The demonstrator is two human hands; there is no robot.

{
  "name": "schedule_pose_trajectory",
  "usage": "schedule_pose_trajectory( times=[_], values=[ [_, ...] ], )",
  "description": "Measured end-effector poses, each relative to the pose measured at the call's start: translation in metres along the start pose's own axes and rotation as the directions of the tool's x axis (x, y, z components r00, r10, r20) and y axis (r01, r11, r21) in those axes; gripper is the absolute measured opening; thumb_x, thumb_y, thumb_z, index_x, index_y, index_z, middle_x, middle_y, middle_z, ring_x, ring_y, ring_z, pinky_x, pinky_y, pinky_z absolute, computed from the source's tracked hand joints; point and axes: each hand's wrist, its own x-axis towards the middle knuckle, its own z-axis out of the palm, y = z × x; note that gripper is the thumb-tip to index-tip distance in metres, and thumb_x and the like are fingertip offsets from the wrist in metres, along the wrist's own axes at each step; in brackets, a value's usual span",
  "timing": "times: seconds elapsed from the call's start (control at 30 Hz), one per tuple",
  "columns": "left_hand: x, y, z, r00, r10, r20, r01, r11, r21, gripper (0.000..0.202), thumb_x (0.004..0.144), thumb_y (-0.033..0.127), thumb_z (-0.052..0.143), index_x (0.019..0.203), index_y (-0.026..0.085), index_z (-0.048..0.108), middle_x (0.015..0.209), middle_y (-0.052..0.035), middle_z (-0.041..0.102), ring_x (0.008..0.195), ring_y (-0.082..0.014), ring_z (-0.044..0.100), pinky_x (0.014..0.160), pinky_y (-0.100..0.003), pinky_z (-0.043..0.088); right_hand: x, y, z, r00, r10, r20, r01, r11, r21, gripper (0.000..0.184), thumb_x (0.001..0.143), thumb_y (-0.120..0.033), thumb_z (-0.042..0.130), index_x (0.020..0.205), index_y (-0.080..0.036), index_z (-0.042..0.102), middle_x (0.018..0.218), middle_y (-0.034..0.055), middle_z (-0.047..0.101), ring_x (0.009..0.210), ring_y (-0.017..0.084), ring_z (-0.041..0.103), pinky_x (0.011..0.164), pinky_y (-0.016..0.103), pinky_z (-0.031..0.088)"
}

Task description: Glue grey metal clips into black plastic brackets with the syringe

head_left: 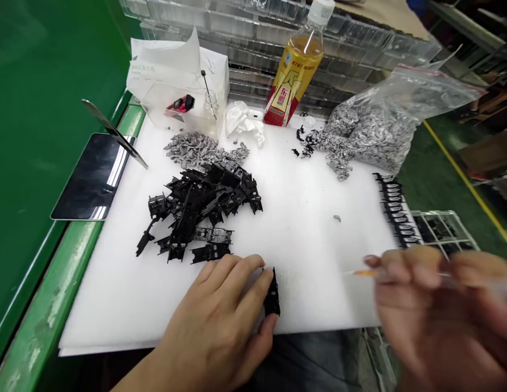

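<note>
My left hand (216, 321) rests on the white foam sheet (310, 283), its fingers gripping a black plastic part (272, 294) at the near edge. My right hand (433, 305) is blurred by motion at the lower right and pinches a thin stick with an orange section (361, 273). A heap of similar black plastic parts (200, 207) lies on the foam just beyond my left hand. Behind it sits a smaller pile of crinkled silver metal pieces (191, 149).
A plastic bag of silver pieces (379, 125) spills onto the foam. A row of black parts (394, 209) stands beside a clear tray (445, 228). Behind are a yellow-oil bottle (296, 71), tissue box (175, 81), and glass jar (210, 103); a dark tablet (92, 177) lies left.
</note>
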Motion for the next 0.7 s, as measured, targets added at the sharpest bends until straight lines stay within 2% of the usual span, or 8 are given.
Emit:
schedule_pose_trajectory(
  times=[0.03, 0.1, 0.17, 0.23, 0.27, 0.33, 0.4, 0.7],
  values=[
    [0.000, 0.000, 0.001, 1.000, 0.004, 0.000, -0.004, 1.000, 0.000, 0.040, 0.100, 0.024, 0.064, 0.138, 0.011, 0.063, 0.135, -0.0145, 0.063, 0.108, -0.0290, 0.057, 0.092, -0.048, 0.053, 0.003, -0.003, 0.017, 0.990, 0.142, -0.021, -0.131, 0.951, 0.279, 0.012, 0.103, -0.033, 0.045, 0.095, -0.030, 0.053, 0.066, -0.0028, 0.040, 0.057, 0.019, 0.047, 0.064, 0.038, 0.053],
    [-0.001, -0.001, 0.002, 1.000, 0.015, -0.007, -0.015, 1.000, 0.000, 0.041, 0.100, 0.023, 0.064, 0.139, 0.011, 0.063, 0.135, -0.0144, 0.063, 0.109, -0.0287, 0.057, 0.092, -0.047, 0.052, 0.007, -0.007, 0.050, 0.962, 0.261, 0.079, -0.255, 0.758, 0.600, 0.010, 0.099, -0.035, 0.052, 0.091, -0.029, 0.050, 0.062, -0.0065, 0.029, 0.050, 0.015, 0.032, 0.054, 0.032, 0.044],
    [-0.001, -0.001, 0.003, 1.000, 0.025, -0.015, -0.025, 1.000, 0.002, 0.040, 0.100, 0.022, 0.064, 0.139, 0.010, 0.063, 0.135, -0.0140, 0.064, 0.110, -0.0286, 0.057, 0.092, -0.046, 0.052, 0.008, -0.006, 0.073, 0.925, 0.315, 0.213, -0.368, 0.605, 0.706, 0.040, 0.097, -0.064, 0.051, 0.081, -0.028, 0.044, 0.060, -0.0074, 0.025, 0.050, 0.015, 0.027, 0.051, 0.032, 0.038],
    [-0.001, -0.002, 0.003, 0.999, 0.030, -0.023, -0.030, 1.000, 0.007, 0.039, 0.100, 0.021, 0.063, 0.138, 0.010, 0.064, 0.135, -0.0137, 0.064, 0.111, -0.0287, 0.058, 0.092, -0.046, 0.053, 0.006, -0.002, 0.085, 0.896, 0.348, 0.275, -0.429, 0.522, 0.738, 0.066, 0.095, -0.088, 0.028, 0.070, -0.027, 0.036, 0.055, -0.0075, 0.020, 0.049, 0.015, 0.024, 0.050, 0.033, 0.033],
    [-0.001, -0.002, 0.003, 0.999, 0.032, -0.030, -0.032, 0.999, 0.009, 0.039, 0.100, 0.021, 0.063, 0.137, 0.010, 0.064, 0.134, -0.0137, 0.065, 0.111, -0.0288, 0.058, 0.091, -0.046, 0.053, 0.004, 0.001, 0.088, 0.892, 0.363, 0.269, -0.431, 0.505, 0.748, 0.072, 0.094, -0.090, 0.012, 0.067, -0.026, 0.032, 0.052, -0.0075, 0.017, 0.048, 0.014, 0.021, 0.049, 0.033, 0.031],
    [0.000, -0.002, 0.004, 0.999, 0.027, -0.038, -0.027, 1.000, 0.011, 0.037, 0.100, 0.022, 0.063, 0.135, 0.010, 0.066, 0.132, -0.0134, 0.066, 0.108, -0.0286, 0.059, 0.088, -0.046, 0.053, 0.001, 0.003, 0.089, 0.902, 0.364, 0.232, -0.403, 0.517, 0.756, 0.077, 0.092, -0.086, -0.009, 0.062, -0.025, 0.027, 0.047, -0.0073, 0.012, 0.044, 0.014, 0.016, 0.048, 0.034, 0.028],
    [0.001, -0.002, 0.004, 0.999, 0.021, -0.044, -0.021, 1.000, 0.017, 0.036, 0.100, 0.023, 0.063, 0.133, 0.010, 0.067, 0.131, -0.0130, 0.068, 0.106, -0.0282, 0.059, 0.085, -0.045, 0.053, -0.001, 0.002, 0.089, 0.911, 0.364, 0.195, -0.381, 0.558, 0.737, 0.078, 0.091, -0.084, -0.013, 0.059, -0.025, 0.026, 0.045, -0.0066, 0.011, 0.042, 0.014, 0.017, 0.047, 0.035, 0.028],
    [0.004, -0.003, 0.006, 0.999, 0.029, -0.044, -0.028, 0.999, 0.025, 0.034, 0.100, 0.025, 0.065, 0.131, 0.010, 0.067, 0.128, -0.0132, 0.069, 0.104, -0.0281, 0.062, 0.081, -0.044, 0.055, 0.005, -0.006, 0.091, 0.899, 0.379, 0.220, -0.430, 0.667, 0.609, 0.075, 0.100, -0.081, 0.023, 0.053, -0.023, 0.022, 0.041, -0.0039, 0.016, 0.042, 0.015, 0.028, 0.047, 0.035, 0.036]
  ],
)
